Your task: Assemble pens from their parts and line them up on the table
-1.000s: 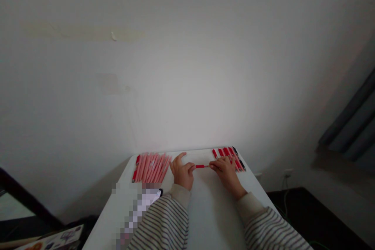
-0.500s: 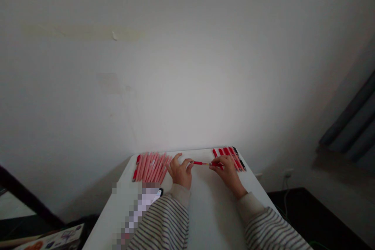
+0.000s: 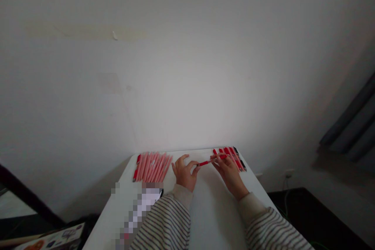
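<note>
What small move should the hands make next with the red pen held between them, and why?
Probably the right hand should lay the red pen down beside the row of red pens, the left hand letting go. Both hands pinch it above the white table; its right end reaches that row, and its colour matches it rather than the pink pens.

Wall [image 3: 187, 66]: plain white, faint yellowish patch [image 3: 84, 31] upper left, brightest at ctr. White table [image 3: 211, 218] set against it. Dark floor [image 3: 307, 211] btm right, socket [image 3: 288, 172] nearby. Grey curtain [image 3: 351, 125] at right edge.
</note>
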Available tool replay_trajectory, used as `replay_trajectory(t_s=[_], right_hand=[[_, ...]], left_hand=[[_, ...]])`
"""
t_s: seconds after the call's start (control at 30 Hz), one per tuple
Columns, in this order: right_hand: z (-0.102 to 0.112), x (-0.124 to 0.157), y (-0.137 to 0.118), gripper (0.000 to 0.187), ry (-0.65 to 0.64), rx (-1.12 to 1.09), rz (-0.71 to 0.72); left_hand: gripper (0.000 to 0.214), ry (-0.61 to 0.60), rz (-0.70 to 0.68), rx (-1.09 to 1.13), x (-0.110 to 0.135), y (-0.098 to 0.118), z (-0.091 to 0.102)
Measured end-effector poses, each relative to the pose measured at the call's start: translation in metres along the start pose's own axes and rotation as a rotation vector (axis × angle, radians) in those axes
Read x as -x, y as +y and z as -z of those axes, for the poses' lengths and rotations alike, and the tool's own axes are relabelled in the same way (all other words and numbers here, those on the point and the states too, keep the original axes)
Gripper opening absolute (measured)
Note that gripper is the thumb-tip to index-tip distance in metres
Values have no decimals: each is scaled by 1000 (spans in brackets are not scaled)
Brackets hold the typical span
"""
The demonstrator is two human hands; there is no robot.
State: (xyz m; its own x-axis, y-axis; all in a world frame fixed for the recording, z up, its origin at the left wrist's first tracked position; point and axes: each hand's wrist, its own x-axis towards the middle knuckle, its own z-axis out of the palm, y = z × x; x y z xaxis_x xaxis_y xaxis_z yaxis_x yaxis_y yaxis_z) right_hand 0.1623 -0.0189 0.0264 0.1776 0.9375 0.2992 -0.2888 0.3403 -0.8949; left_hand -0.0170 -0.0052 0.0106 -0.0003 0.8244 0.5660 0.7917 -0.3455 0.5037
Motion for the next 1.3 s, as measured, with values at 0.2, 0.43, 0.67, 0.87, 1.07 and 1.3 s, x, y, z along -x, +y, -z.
replay_trajectory(t_s=[0.2, 0.43, 0.67, 0.87, 1.07, 1.3], right_hand=[[7, -3, 4, 31, 1, -211, -142], [19, -11, 1, 54, 4, -200, -136], [22, -9, -11, 52, 3, -69, -31], [22, -12, -7, 39, 56, -257, -87], [18, -9, -10, 40, 50, -491, -188], [15, -6, -14, 32, 48, -749, -279]], left_hand=[[20, -41, -28, 56, 2, 9, 1], [39, -299, -25, 68, 5, 17, 2], [46, -546, -95, -59, 11, 16, 3], [46, -564, -88, -80, 10, 18, 6], [51, -617, -93, -105, 9, 16, 6], [53, -650, -90, -125, 8, 17, 8]])
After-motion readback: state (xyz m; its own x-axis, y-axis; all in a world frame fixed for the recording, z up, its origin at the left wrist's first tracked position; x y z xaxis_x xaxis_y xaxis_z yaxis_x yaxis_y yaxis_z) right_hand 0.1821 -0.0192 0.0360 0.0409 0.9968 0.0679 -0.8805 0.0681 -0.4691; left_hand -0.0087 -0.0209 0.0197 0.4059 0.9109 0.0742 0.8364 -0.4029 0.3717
